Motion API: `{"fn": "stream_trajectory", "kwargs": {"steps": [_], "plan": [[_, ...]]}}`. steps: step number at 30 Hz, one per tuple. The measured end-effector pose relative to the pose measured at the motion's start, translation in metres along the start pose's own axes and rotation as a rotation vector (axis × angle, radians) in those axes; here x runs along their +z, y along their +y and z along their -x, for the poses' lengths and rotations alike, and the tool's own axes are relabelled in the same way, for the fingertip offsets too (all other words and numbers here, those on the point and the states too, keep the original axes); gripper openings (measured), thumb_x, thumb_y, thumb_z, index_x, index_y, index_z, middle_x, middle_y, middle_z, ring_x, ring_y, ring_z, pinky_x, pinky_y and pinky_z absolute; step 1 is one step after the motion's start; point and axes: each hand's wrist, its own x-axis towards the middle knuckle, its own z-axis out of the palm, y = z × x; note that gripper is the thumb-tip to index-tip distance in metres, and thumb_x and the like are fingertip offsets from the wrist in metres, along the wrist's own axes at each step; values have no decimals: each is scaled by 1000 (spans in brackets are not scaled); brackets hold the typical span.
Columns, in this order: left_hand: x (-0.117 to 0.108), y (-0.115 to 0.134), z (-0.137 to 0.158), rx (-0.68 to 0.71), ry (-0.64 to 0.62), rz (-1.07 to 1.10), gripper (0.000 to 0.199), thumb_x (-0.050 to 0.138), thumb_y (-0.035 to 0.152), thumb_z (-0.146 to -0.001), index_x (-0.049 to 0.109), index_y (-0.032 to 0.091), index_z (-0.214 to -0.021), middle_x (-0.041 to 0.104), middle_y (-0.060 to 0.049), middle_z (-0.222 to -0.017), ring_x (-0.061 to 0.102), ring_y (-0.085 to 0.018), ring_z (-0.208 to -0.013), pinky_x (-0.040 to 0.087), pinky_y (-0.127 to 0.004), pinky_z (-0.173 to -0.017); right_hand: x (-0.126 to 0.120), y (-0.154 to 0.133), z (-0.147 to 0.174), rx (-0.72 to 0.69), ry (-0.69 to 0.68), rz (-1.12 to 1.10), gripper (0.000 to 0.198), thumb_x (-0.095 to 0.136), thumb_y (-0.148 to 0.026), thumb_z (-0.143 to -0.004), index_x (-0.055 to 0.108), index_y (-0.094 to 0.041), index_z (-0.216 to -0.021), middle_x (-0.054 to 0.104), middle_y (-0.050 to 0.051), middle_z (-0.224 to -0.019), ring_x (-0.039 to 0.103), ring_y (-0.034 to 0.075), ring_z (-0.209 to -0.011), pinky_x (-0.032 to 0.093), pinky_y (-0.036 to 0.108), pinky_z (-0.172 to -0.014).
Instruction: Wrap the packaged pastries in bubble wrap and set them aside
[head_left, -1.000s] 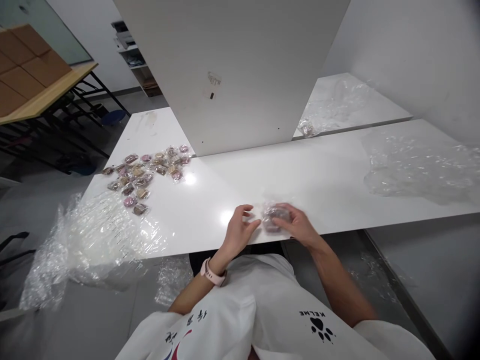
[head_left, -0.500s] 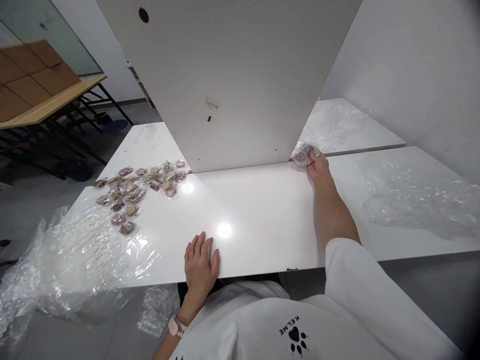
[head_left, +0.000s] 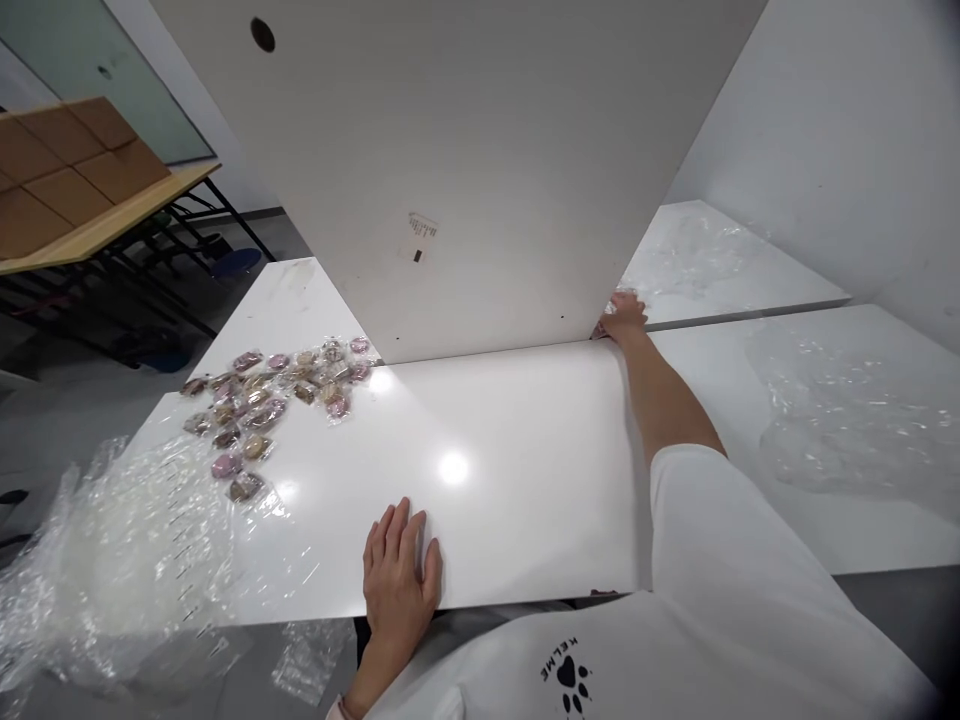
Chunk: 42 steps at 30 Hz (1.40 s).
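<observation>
My left hand [head_left: 399, 572] lies palm down on the white table [head_left: 525, 480] near its front edge, fingers spread, holding nothing. My right hand [head_left: 626, 315] reaches forward to the lower right corner of an upright white panel [head_left: 465, 180]. Its fingers are bent around a clear-wrapped packet [head_left: 598, 330], of which only a small pinkish edge shows; the panel hides the rest, along with some fingertips. Left of the panel, several small wrapped treats, pink, tan and brown, lie spread out, a pink one [head_left: 226, 466] among them.
Clear plastic bags [head_left: 142, 540] drape over the table's left front edge. Another clear plastic sheet [head_left: 847, 420] lies on the right. A white wall [head_left: 847, 180] rises at the right. Brown cardboard boxes [head_left: 75, 185] stand on a wooden table [head_left: 112, 220] at the far left.
My right hand has moved in against the panel's corner, and the packet it held is now mostly out of sight. My left hand stays flat on the table. The view has shifted slightly.
</observation>
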Motion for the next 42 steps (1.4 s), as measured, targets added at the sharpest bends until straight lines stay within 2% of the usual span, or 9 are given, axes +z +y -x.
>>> {"fn": "stream_trajectory", "kwargs": {"steps": [5, 9, 15, 20, 24, 28, 32, 36, 42], "plan": [[1, -1, 0, -29, -6, 38, 39, 61, 23, -89, 60, 20, -128, 59, -14, -141, 49, -33, -136, 38, -52, -113, -23, -9, 51, 9, 175, 437, 56, 59, -32, -84, 50, -22, -139, 37, 14, -152, 27, 32, -138, 19, 56, -112], [1, 0, -2, -56, -13, 79, 38, 60, 24, -90, 60, 20, -127, 57, -14, -142, 48, -34, -136, 37, -54, -113, -101, 19, 127, 96, 403, 589, 51, 52, -28, -89, 49, -18, -139, 30, 19, -155, 17, 32, -142, 12, 57, -111], [2, 1, 0, -87, -20, 149, 35, 58, 27, -91, 62, 18, -124, 56, -17, -142, 45, -35, -138, 33, -56, -115, -191, 51, 226, 385, 325, 421, 27, 41, -21, -88, 65, -10, -92, 54, 27, -113, 44, 32, -108, 33, 52, -92], [-9, 3, -10, -278, -91, 429, 31, 59, 37, -91, 65, 22, -117, 58, -14, -140, 42, -36, -140, 26, -59, -118, -119, -27, 300, 134, 102, 248, 15, 48, -22, -88, 63, -19, -90, 63, 9, -97, 56, 20, -88, 44, 36, -86], [-29, 10, -39, -634, -251, 1046, 50, 60, 50, -90, 51, 27, -134, 56, -12, -140, 57, -28, -126, 46, -49, -107, -54, -122, 386, -327, -356, -125, 22, 43, -24, -97, 64, -22, -94, 65, 7, -97, 60, 20, -92, 49, 34, -84], [-36, 4, -65, -962, -191, 1394, 89, 78, 48, -76, 30, 28, -148, 55, -14, -138, 69, -24, -101, 59, -38, -78, -52, -179, 442, -654, -909, -237, 24, 45, -28, -100, 68, -24, -94, 70, 3, -93, 64, 18, -87, 51, 33, -79], [-32, -6, -62, -1004, -55, 1445, 82, 86, 40, -66, 47, 18, -134, 69, -9, -105, 69, -15, -76, 55, -28, -69, -58, -193, 424, -549, -536, -246, 25, 56, -40, -96, 67, -31, -117, 69, 6, -112, 63, 25, -107, 53, 42, -92], [-32, -4, -52, -866, -114, 1516, 74, 87, 40, -67, 54, 19, -130, 72, -9, -103, 70, -16, -79, 54, -28, -72, -29, -189, 373, -398, -364, -178, 79, 78, -53, -74, 48, -32, -144, 41, 9, -154, 39, 36, -140, 40, 58, -109], [-42, -19, -61, -865, 38, 1480, 66, 85, 44, -67, 59, 17, -121, 73, -2, -82, 58, -7, -52, 46, -21, -52, -13, -150, 327, 29, -303, -671, 24, 75, -40, -71, 70, -20, -83, 72, 4, -89, 68, 21, -90, 56, 39, -86]]}}
